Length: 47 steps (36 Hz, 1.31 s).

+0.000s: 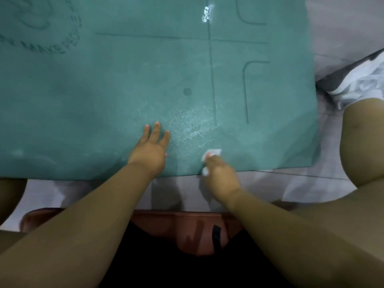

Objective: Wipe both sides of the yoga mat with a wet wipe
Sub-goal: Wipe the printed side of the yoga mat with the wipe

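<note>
Head view, looking down. Teal yoga mat (124, 90) lies flat on a pale tiled floor (291, 183), filling most of the frame; its left and far ends run out of view. Only the near edge and right edge are visible. Printed lettering at far left is partly cut off and blurred; "MAKE" reads, the rest does not. Thin line markings and a small dark dot (187, 91) show on the mat's face. The underside is hidden.

Left hand (150, 149) rests flat on the mat near its near edge, fingers straight and spread, holding nothing. Right hand (220, 173) is at the near edge, just right of the left hand, motion-blurred; its grip is curled around a white wet wipe (213, 152), which pokes out at the fingertips and again beside the palm. The wipe is pressed to the mat under the fingers. How much of it is bunched inside the hand cannot be told.

A shiny wet patch (193, 125) lies on the mat just beyond both hands. A small bright glare spot (206, 13) sits far off. White crumpled material (361, 80) at right is cut off, unidentifiable.
</note>
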Available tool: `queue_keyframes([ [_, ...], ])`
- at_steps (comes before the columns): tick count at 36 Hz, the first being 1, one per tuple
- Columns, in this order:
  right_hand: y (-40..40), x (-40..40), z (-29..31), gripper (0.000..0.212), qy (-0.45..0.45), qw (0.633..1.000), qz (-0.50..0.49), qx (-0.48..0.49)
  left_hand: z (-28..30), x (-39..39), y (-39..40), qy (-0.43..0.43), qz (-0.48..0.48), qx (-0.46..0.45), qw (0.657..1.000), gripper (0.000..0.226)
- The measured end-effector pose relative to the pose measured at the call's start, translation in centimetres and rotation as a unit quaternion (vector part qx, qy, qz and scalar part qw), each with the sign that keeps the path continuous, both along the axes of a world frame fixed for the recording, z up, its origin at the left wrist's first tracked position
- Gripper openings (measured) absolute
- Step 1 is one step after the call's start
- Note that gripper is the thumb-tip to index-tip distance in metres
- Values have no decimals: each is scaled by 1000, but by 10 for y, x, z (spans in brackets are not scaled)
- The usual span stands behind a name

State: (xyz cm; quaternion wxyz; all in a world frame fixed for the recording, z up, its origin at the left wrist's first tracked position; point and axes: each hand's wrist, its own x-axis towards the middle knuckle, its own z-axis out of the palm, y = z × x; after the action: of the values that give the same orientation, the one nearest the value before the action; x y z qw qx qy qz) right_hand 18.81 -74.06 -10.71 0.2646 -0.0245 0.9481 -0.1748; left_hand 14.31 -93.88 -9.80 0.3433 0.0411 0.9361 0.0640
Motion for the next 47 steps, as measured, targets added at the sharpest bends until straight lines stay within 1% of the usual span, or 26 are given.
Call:
queue_keyframes([
  [3, 5, 4, 5, 49, -9, 976, 212, -44, 2, -1, 5, 1, 8, 10, 1000, 67],
  [5, 28, -10, 8, 43, -5, 969, 246, -3, 3, -4, 8, 15, 26, 20, 999, 68],
  [6, 45, -20, 6, 39, -1, 978, 208, 25, 4, -5, 10, 25, 36, 25, 999, 65],
  [8, 84, -42, 3, 31, 17, 995, 45, 84, 6, -9, 15, 41, 48, 20, 998, 59],
  [9, 103, -55, 7, 29, 31, 990, -65, 121, 7, -11, 18, 46, 45, 10, 998, 57],
  [11, 132, -74, 13, 26, 35, 954, -261, 146, 8, -16, 25, 51, 36, -14, 998, 56],
  [13, 144, -83, 11, 26, 21, 928, -347, 136, 11, -23, 33, 57, 23, -39, 997, 56],
  [14, 141, -84, 10, 27, 12, 929, -345, 135, 11, -27, 36, 62, 14, -49, 997, 57],
  [17, 106, -70, 5, 33, 30, 954, -282, 94, 9, -39, 46, 74, -3, -47, 996, 64],
  [20, 62, -50, -5, 43, 50, 998, -46, 15, 5, -57, 58, 71, -20, -28, 997, 69],
  [21, 54, -46, -7, 44, 40, 998, 44, -16, 4, -63, 61, 66, -21, -23, 997, 69],
  [23, 50, -49, -3, 42, 41, 972, 225, -60, 4, -74, 62, 49, -17, -16, 999, 67],
  [25, 68, -63, -8, 32, 79, 953, 285, -73, 3, -80, 58, 28, -23, -10, 999, 63],
  [27, 94, -90, -11, 29, 129, 979, 154, -42, 4, -82, 53, 15, -39, -10, 999, 62],
  [29, 120, -121, -12, 32, 145, 984, -93, 31, 7, -84, 50, 17, -52, -14, 998, 61],
  [31, 132, -146, -10, 34, 121, 940, -316, 28, 10, -89, 50, 31, -49, -11, 998, 57],
  [33, 114, -158, -5, 35, 90, 922, -374, 45, 12, -97, 51, 53, -42, -5, 998, 50],
  [35, 84, -156, -11, 36, 99, 947, -304, 30, 16, -106, 54, 72, -46, -4, 996, 41],
  [37, 51, -141, -21, 37, 111, 986, -128, 3, 21, -115, 56, 79, -63, -16, 995, 35],
  [38, 40, -133, -22, 36, 122, 992, -19, -30, 22, -120, 57, 82, -76, -25, 993, 33],
  [39, 34, -128, -22, 34, 142, 982, 99, -68, 21, -125, 57, 85, -86, -31, 992, 33],
  [41, 42, -127, -26, 30, 165, 929, 316, -103, 20, -135, 54, 92, -93, -31, 991, 37],
  [42, 52, -134, -26, 31, 162, 909, 370, -100, 19, -140, 51, 90, -86, -29, 992, 42],
  [43, 63, -145, -25, 33, 132, 913, 374, -93, 18, -144, 48, 85, -76, -31, 993, 48],
  [44, 75, -160, -25, 35, 130, 935, 320, -80, 17, -148, 45, 79, -68, -40, 994, 55],
  [47, 120, -210, -25, 36, 178, 984, 5, 16, 10, -156, 32, 31, -40, -60, 997, 74],
])
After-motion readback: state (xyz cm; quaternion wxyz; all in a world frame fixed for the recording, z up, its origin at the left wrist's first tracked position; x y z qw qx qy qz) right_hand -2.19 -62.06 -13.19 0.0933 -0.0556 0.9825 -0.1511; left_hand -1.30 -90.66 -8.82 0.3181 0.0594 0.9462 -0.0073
